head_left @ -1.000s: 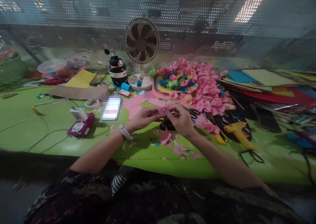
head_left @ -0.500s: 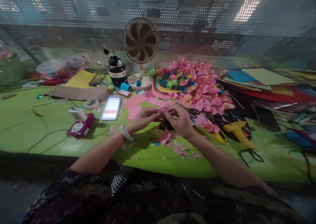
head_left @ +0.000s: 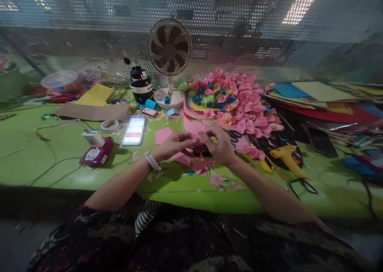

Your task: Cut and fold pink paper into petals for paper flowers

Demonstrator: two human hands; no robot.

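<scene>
Near the middle of the green table, my left hand (head_left: 178,141) is closed on a small piece of pink paper (head_left: 196,137), held between thumb and fingers. My right hand (head_left: 218,143) is just to the right, its fingers curled and the thumb near the index finger; what it holds, if anything, is too small to make out. Pink paper scraps (head_left: 200,166) lie below both hands. A pink paper sheet (head_left: 163,136) rests beside my left hand. Behind my right hand is a large heap of folded pink paper pieces (head_left: 247,104).
A fan (head_left: 169,50) and a black bottle (head_left: 141,89) stand at the back. A phone (head_left: 133,130) and a purple socket block (head_left: 97,152) lie left. On the right are a yellow glue gun (head_left: 289,160), a dark phone (head_left: 322,141) and stacked coloured sheets (head_left: 320,93).
My hands have moved slightly apart. The pink paper sheets behind and below them show in a different arrangement, with one now under my left hand. The view has shifted a little.
</scene>
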